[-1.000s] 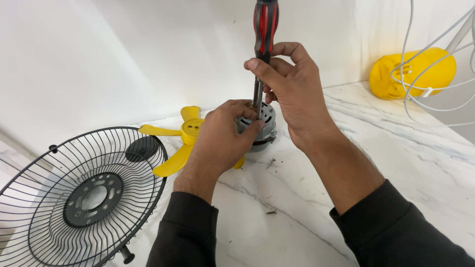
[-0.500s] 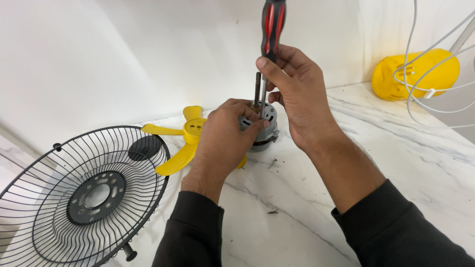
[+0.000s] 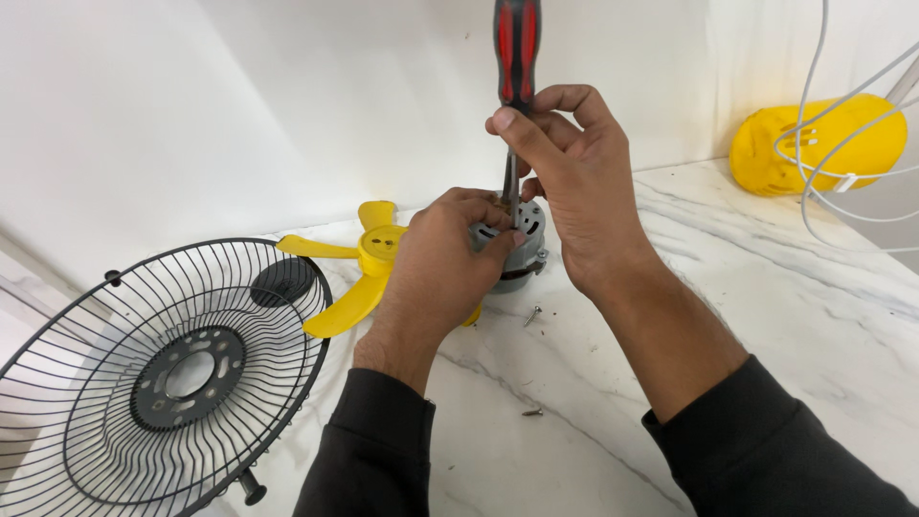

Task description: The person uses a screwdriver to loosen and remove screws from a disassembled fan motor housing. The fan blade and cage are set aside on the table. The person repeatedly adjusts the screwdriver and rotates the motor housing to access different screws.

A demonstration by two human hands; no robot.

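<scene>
Both hands are engaged at the centre of the white marble table. Left hand is closed around the side of a small grey fan motor, which stands on the table. Right hand is clamped on the shaft and lower handle of a red-and-black screwdriver, held upright with its tip down on top of the motor. Yellow fan blade lies just behind the left hand, touching or nearly touching the motor; contact cannot be confirmed. Black wire fan guard lies flat at the left. Two loose screws lie on the table near the motor. Yellow housing with white cables sits at the far right, well apart.
</scene>
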